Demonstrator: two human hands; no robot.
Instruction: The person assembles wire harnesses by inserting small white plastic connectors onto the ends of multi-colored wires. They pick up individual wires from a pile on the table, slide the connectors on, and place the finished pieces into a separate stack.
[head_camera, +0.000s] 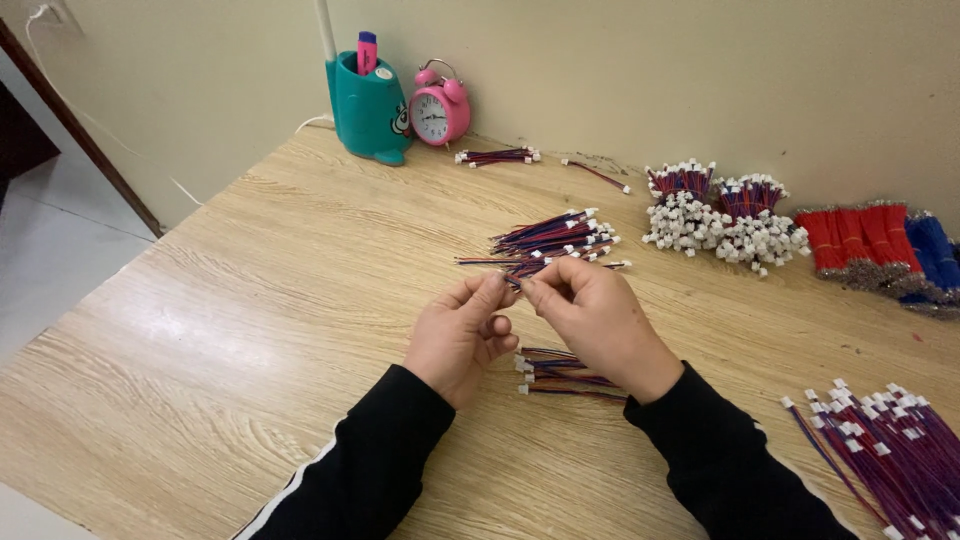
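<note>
A small bunch of wires (560, 372) lies on the table (250, 330) under the wrists. Above it, the left hand (462, 335) and right hand (590, 315) pinch one thin wire (516, 283) between fingertips. Beyond lies a loose wire pile (556, 243), then a pink clock (439, 108).

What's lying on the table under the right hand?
A small bunch of red-and-blue wires with white connectors lies on the wooden table beneath the right hand; the wrist and sleeve cover its right end.

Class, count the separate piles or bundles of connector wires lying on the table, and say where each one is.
6, roughly: by the clock, beyond the hands, under the wrists, right-centre, far right, bottom right. Some may be off-frame.
</note>
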